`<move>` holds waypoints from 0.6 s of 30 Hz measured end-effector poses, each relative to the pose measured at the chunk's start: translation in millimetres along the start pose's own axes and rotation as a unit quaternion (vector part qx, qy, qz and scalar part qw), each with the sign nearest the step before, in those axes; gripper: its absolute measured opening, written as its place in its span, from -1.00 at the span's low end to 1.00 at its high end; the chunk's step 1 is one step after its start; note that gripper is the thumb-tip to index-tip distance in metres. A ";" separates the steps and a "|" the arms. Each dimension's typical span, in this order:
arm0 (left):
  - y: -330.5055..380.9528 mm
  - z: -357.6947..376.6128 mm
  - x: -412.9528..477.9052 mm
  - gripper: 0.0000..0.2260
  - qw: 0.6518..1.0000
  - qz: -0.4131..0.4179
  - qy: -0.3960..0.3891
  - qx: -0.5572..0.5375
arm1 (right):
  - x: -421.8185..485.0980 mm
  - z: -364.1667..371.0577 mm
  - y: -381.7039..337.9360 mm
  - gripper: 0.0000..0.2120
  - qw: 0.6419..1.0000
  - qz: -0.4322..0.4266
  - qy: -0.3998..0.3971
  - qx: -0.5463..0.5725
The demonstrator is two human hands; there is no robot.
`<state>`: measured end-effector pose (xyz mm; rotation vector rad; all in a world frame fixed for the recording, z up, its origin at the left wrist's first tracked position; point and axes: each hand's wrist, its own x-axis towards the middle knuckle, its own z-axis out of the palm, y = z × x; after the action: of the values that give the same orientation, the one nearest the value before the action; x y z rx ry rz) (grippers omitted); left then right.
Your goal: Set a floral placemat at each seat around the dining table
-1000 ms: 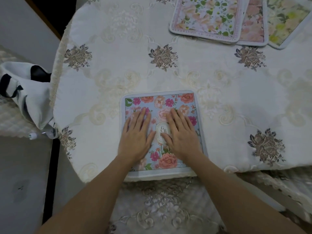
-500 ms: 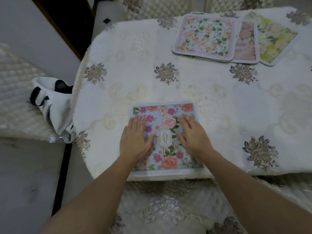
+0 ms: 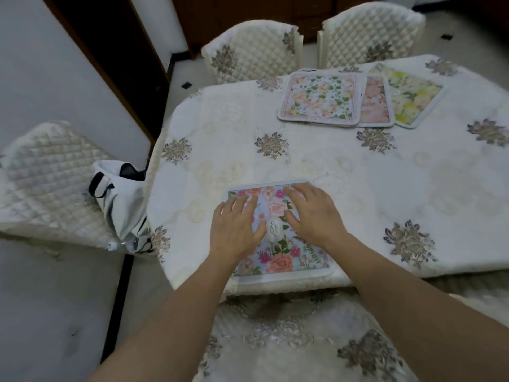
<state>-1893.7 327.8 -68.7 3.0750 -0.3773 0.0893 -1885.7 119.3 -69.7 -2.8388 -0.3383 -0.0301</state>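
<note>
A light-blue floral placemat (image 3: 286, 257) lies flat at the near edge of the dining table (image 3: 358, 175), which wears a white embroidered cloth. My left hand (image 3: 234, 227) rests palm down on the mat's left half, fingers spread. My right hand (image 3: 314, 213) hovers or rests over its upper right part, fingers apart. Neither hand grips anything. At the far side lie three overlapping placemats: a pink one with green leaves (image 3: 319, 99) on top, a pink one (image 3: 376, 103) under it, and a yellow-green one (image 3: 413, 96) at the right.
Two quilted white chairs (image 3: 253, 51) (image 3: 369, 31) stand at the table's far side. A third quilted chair (image 3: 46, 177) at the left carries a white bag with black straps (image 3: 121, 199). Below my arms is the seat of the near chair (image 3: 289, 334). A wall runs along the left.
My head has lifted, so more of the table and the far chairs shows. Both hands have slid apart and up along the mat.
</note>
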 end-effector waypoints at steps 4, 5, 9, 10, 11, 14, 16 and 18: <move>6.3 -4.1 -4.9 -0.43 1.000 0.027 -0.001 0.001 | -17.0 -5.8 -3.1 -0.51 1.000 0.012 0.005 -0.011; 9.4 -4.8 -4.5 -0.42 0.999 0.034 -0.004 -0.001 | -21.3 -6.8 -2.3 -0.51 1.000 0.020 0.008 -0.014; 25.6 -7.8 -0.2 -0.41 0.998 0.066 -0.012 -0.011 | -42.7 -12.9 3.0 -0.48 0.998 0.056 0.016 -0.023; 30.7 -8.6 0.9 -0.41 0.997 0.076 -0.012 -0.014 | -48.7 -15.0 6.1 -0.48 0.997 0.066 0.018 -0.026; 36.2 -9.3 2.3 -0.41 0.996 0.087 -0.009 -0.017 | -54.7 -17.7 10.2 -0.49 0.996 0.078 0.019 -0.029; 57.4 -12.4 9.2 -0.43 0.993 0.117 -0.004 -0.026 | -72.8 -29.8 27.1 -0.50 0.992 0.113 0.026 -0.042; 75.0 -13.4 14.3 -0.43 0.990 0.137 -0.001 -0.031 | -86.0 -38.5 40.6 -0.50 0.989 0.139 0.035 -0.045; 96.0 -14.9 19.4 -0.44 0.986 0.159 -0.002 -0.040 | -100.1 -46.8 55.6 -0.50 0.983 0.174 0.041 -0.046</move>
<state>-1898.9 230.8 -49.2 2.9074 -0.8479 0.0752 -1969.4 31.6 -45.4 -2.9349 0.1831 -0.0933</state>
